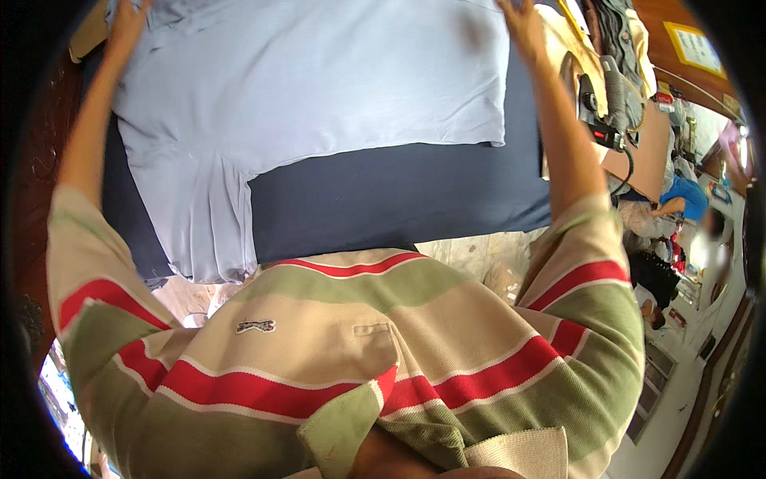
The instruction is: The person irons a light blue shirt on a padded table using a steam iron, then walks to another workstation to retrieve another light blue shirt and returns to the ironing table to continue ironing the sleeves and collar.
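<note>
Reaching forward, both bare arms flank one pale blue garment (319, 88) spread over a dark blue table cover (399, 191). Garment runs past the upper frame edge; one narrower part, creased, comes down at left to the near edge of the cover.

Left hand (128, 28) at the garment's upper left, cut by the frame; can't tell if fingers grip. Right hand (523, 24) at its upper right side, fingers cropped too, grip can't be told.

In the way: right forearm passes between the garment and one iron (613, 92), grey handle, black and red parts, just outside that arm. One black cord (629, 172) curves down from it. Yellow cloth (586, 56) beside the iron, dark clothes (614, 32) bunched next to that, number unclear. Wearer's striped shirt (319, 287) fills the lower part.

Farther right: one yellow-bordered sheet (694, 49), one flat brown panel (646, 152), at least one other person in blue (685, 195), well apart; clutter there too small to count.

Count: two hands, one garment, one iron.
</note>
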`<action>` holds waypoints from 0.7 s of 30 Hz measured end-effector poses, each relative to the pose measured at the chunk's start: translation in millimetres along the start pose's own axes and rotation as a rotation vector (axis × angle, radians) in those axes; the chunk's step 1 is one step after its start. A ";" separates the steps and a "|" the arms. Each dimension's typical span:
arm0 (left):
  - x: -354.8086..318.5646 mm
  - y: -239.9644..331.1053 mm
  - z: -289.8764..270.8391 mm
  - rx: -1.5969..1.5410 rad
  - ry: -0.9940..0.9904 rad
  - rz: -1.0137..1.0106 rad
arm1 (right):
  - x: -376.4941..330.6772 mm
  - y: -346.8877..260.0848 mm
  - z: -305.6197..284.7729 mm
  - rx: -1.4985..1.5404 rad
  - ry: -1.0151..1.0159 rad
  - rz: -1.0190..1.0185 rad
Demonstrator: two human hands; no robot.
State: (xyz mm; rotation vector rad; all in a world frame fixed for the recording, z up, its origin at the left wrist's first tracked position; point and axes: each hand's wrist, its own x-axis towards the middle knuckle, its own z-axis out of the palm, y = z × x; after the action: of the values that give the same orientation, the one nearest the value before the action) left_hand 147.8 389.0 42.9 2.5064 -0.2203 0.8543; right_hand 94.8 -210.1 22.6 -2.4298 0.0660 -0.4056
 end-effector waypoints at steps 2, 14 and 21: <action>-77.3 57.3 -27.6 -0.151 -0.359 -0.036 | -78.5 -23.9 -28.5 0.092 -0.157 -0.098; -241.4 187.3 -76.0 0.085 -0.559 0.230 | -215.6 -23.5 -70.7 -0.379 -0.112 -0.281; -248.4 184.6 -87.3 0.078 -0.580 0.293 | -235.1 -14.5 -84.4 -0.490 -0.098 -0.482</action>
State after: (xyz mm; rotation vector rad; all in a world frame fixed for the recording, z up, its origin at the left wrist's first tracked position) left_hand -150.4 270.2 23.3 2.7795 -0.7711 0.2106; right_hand -155.3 -215.1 29.4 -2.9410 -0.5309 -0.5276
